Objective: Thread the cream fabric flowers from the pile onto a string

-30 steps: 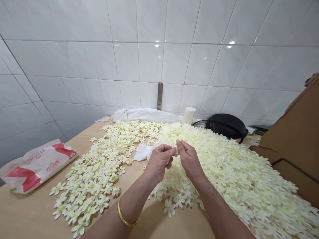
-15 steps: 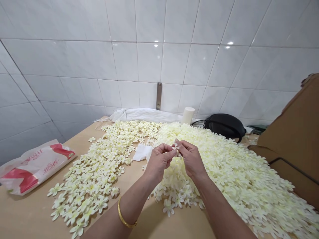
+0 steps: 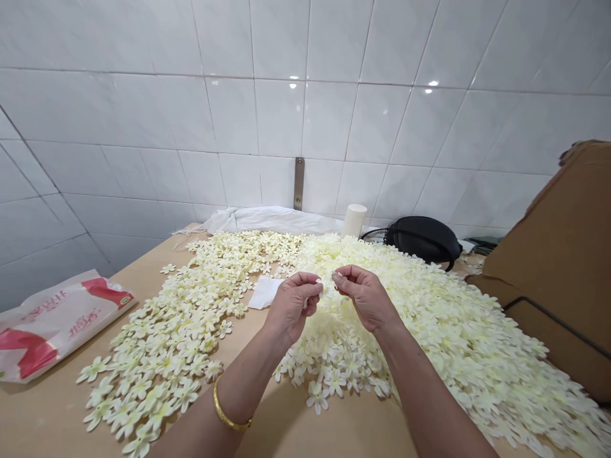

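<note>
My left hand (image 3: 294,306) is closed in a pinch. A sliver of pale artificial flower (image 3: 319,282) shows at its fingertips, the rest hidden by the fingers. Facing it a short gap away, my right hand (image 3: 365,299) also pinches thumb against forefinger, with small white petal bits showing there. Both hands hover over a large heap of cream artificial flowers (image 3: 453,343) with yellowish centres. To the left, a looser spread of similar five-petalled flowers (image 3: 167,362) lies on the tan table (image 3: 344,426).
A white paper piece (image 3: 264,292) lies beside my left hand. At far left is a red-and-white plastic packet (image 3: 62,324). Behind the heap stand a white cylinder (image 3: 354,221) and a black bag (image 3: 422,238), before a tiled wall. A cardboard box (image 3: 558,254) borders the right.
My hands have moved apart; before, their fingertips met at one small flower. The view has shifted slightly, so the surroundings sit a little further left.
</note>
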Tool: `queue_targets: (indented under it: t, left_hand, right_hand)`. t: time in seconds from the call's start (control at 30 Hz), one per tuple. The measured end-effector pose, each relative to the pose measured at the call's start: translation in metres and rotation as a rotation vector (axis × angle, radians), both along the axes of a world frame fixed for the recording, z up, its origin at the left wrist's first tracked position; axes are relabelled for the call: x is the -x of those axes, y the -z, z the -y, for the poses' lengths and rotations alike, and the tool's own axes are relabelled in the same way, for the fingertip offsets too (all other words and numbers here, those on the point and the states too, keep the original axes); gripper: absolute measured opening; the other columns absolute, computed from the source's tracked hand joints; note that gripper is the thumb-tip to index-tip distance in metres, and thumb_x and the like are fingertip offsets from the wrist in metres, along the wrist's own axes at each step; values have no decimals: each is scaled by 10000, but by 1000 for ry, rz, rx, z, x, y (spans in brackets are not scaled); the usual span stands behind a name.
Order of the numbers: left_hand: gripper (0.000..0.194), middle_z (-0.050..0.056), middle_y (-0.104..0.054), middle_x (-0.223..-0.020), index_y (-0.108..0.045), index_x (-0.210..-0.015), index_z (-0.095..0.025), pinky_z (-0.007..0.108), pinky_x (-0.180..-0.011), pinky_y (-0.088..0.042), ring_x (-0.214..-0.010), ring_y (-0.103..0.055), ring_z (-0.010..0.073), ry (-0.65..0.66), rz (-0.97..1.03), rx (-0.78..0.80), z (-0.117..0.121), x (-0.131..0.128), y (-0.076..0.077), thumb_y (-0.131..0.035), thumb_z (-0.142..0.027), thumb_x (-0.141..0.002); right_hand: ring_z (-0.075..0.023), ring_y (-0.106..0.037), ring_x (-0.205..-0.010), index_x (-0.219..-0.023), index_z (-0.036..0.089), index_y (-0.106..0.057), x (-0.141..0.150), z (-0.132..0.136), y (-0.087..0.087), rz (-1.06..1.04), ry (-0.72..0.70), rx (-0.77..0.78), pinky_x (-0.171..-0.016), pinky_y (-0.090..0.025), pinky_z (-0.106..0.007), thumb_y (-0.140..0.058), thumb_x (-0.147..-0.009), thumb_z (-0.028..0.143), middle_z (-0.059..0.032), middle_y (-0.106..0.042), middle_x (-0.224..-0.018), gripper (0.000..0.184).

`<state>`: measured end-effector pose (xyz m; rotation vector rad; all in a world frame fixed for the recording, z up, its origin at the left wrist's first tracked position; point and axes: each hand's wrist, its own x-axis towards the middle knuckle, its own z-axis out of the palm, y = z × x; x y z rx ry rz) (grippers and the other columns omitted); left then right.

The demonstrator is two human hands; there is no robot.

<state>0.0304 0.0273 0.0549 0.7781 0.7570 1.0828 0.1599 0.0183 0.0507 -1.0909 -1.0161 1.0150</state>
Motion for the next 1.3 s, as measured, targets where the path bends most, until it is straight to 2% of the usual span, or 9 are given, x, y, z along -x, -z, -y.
queue_targets:
  t: [0.27, 0.4, 0.57, 0.67, 0.83, 1.0, 1.13, 1.2, 1.3]
  left_hand:
    - [224, -72, -406, -424, -583, -693, -156, 167, -377, -169, -374, -331, 33, -22, -76, 4, -2, 1, 4, -603, -84, -483]
    - [121, -46, -439, -457, -585, -613, -130, 174, -375, -175, -379, -349, 30, 0, -92, 8, -2, -1, 7, -629, -132, -500]
    - [170, -53, -424, -416, -551, -531, -132, 185, -368, -173, -368, -319, 29, -36, -98, -91, -3, -2, 10, -699, -205, -490]
    - [159, -66, -398, -390, -533, -514, -138, 182, -367, -169, -354, -290, 24, -81, -120, -148, -2, -2, 10, -682, -190, -501]
    - [155, -70, -385, -390, -520, -521, -142, 180, -371, -187, -355, -291, 26, -99, -138, -147, -2, -3, 11, -662, -203, -525]
    - [163, -63, -403, -406, -525, -535, -141, 186, -374, -190, -357, -297, 27, -89, -135, -140, -4, -2, 11, -672, -212, -525]
    - [163, -61, -409, -419, -541, -556, -141, 191, -382, -201, -365, -302, 29, -83, -117, -155, -3, -2, 12, -676, -230, -534]
    - [152, -61, -410, -421, -546, -560, -143, 193, -385, -206, -366, -303, 29, -89, -110, -174, -2, -3, 12, -669, -231, -544]
    - [132, -57, -422, -426, -557, -569, -141, 197, -392, -213, -366, -308, 30, -84, -104, -198, -2, -3, 11, -658, -225, -557]
  right_hand:
    - [-103, -468, -551, -674, 150, -594, 2, 0, 1, 113, -29, -5, -601, -368, -279, -654, -568, 335, 27, -534, -569, 221]
    - [-109, -485, -555, -753, 157, -578, 4, 1, 1, 156, -53, -26, -604, -379, -280, -631, -587, 291, 43, -508, -558, 220]
    - [-99, -464, -534, -802, 172, -549, 8, 3, 1, 246, -65, -32, -549, -363, -256, -629, -586, 241, 66, -475, -540, 240]
    - [-108, -491, -556, -760, 166, -568, 6, 4, 0, 204, -97, -8, -579, -384, -271, -656, -567, 260, 48, -512, -560, 232]
    - [-114, -514, -566, -676, 156, -602, 0, 2, 0, 126, -116, -2, -615, -400, -293, -676, -561, 293, 18, -570, -601, 192]
    - [-104, -481, -532, -646, 161, -600, -3, 1, 0, 181, -38, -38, -583, -390, -278, -661, -583, 283, 30, -541, -555, 150]
    - [-106, -468, -572, -665, 167, -599, -2, 2, -3, 231, 40, -39, -584, -369, -262, -624, -631, 380, 25, -533, -597, 218]
    - [-112, -470, -604, -672, 166, -599, -1, 2, -3, 252, 14, 7, -580, -354, -254, -591, -650, 454, 12, -540, -643, 288]
    - [-109, -439, -560, -601, 161, -572, -2, 2, -1, 309, -116, 60, -545, -322, -250, -583, -641, 484, 14, -516, -584, 325]
